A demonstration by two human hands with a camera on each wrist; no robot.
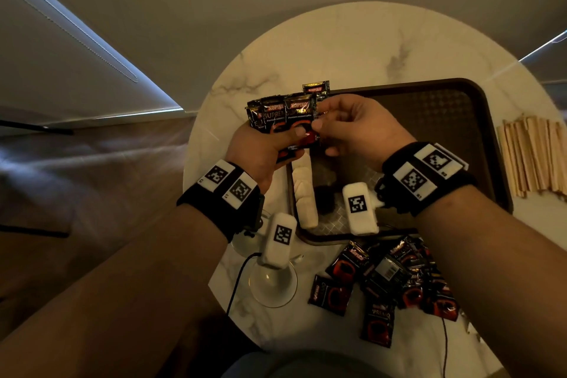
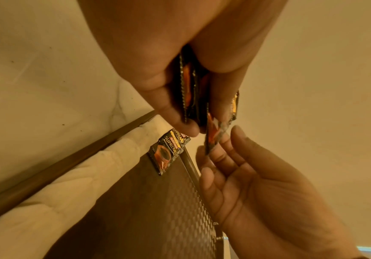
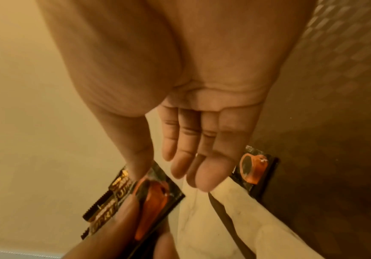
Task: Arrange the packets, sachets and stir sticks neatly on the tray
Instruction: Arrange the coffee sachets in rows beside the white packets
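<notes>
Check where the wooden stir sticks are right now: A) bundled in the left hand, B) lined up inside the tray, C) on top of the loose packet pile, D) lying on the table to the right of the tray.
D: the stir sticks lie in a bundle on the marble table, just outside the right rim of the tray.

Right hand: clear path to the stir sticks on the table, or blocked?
Probably yes. The stir sticks lie bare on the table beside the tray's right edge, nothing on top. But the right hand pinches a coffee sachet from the left hand's fan, so release first.

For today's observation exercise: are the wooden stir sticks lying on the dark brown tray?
No, the wooden stir sticks lie on the marble table, right of the dark brown tray.
</notes>
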